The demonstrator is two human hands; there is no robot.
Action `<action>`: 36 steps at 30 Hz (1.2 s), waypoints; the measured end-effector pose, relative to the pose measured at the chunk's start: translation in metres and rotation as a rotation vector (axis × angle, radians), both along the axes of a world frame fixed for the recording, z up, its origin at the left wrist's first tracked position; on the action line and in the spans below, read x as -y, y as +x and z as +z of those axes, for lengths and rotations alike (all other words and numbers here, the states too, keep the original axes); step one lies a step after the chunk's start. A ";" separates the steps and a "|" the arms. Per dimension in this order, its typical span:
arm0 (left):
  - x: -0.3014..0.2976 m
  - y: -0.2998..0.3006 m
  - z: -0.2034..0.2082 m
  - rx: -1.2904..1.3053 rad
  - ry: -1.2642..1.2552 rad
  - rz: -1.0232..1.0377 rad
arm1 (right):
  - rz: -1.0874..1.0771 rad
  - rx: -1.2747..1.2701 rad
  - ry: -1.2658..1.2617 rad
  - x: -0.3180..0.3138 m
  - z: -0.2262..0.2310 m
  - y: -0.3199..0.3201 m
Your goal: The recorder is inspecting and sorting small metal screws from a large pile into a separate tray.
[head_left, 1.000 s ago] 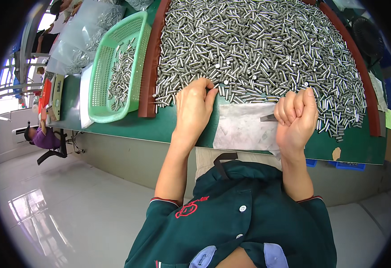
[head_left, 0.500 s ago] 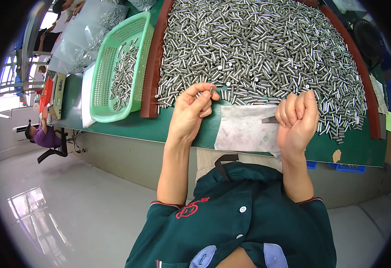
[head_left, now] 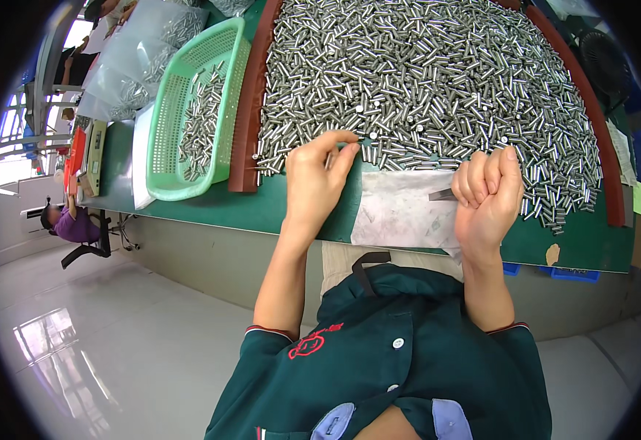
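At the near edge of a wide heap of short shiny metal pins (head_left: pixel 423 81), my left hand (head_left: pixel 319 172) has its thumb and forefinger pinched together. What sits between those fingertips is too small to make out. My right hand (head_left: pixel 489 192) is closed in a fist, palm side up, around a flat dark metal tool (head_left: pixel 442 195). Only the tool's end pokes out toward the left; the rest is hidden in the fist. Under that end lies a whitish, smudged cloth (head_left: pixel 401 213) on the green table (head_left: pixel 262 213).
A green plastic basket (head_left: pixel 156 158) with loose pins stands to the left, beyond a reddish-brown rail (head_left: pixel 245 150). Another such rail (head_left: pixel 610 176) bounds the heap on the right. Clear bags of pins (head_left: pixel 119 77) lie far left. A person in purple (head_left: pixel 78 225) sits farther off.
My left hand has turned over and reached slightly forward and right to the heap's edge; the pin it held up is no longer visible. My right hand has stayed in place.
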State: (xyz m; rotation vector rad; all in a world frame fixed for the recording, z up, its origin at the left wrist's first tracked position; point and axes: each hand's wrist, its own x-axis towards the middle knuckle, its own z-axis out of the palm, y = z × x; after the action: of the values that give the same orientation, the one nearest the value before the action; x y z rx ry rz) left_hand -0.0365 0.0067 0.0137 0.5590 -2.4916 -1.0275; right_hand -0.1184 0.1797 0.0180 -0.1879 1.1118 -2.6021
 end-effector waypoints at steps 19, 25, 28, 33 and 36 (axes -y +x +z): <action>0.014 0.006 -0.008 -0.236 1.363 -0.108 | 0.006 0.002 -0.001 0.001 0.001 0.000; 0.017 0.007 -0.011 -0.263 1.452 -0.073 | 0.005 0.007 -0.002 0.000 0.001 0.000; 0.017 0.009 -0.012 -0.312 1.569 -0.075 | 0.013 0.009 0.000 0.000 0.001 0.000; 0.016 0.008 -0.011 -0.324 1.600 -0.035 | 0.006 0.020 0.007 0.001 0.001 0.000; 0.016 0.009 -0.011 -0.323 1.586 -0.034 | 0.003 0.024 0.008 0.001 0.000 0.000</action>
State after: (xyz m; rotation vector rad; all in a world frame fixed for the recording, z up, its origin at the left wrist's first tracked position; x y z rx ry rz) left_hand -0.0273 -0.0092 0.0030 0.6101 -0.9618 -2.6791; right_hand -0.1185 0.1788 0.0182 -0.1561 1.1129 -2.5900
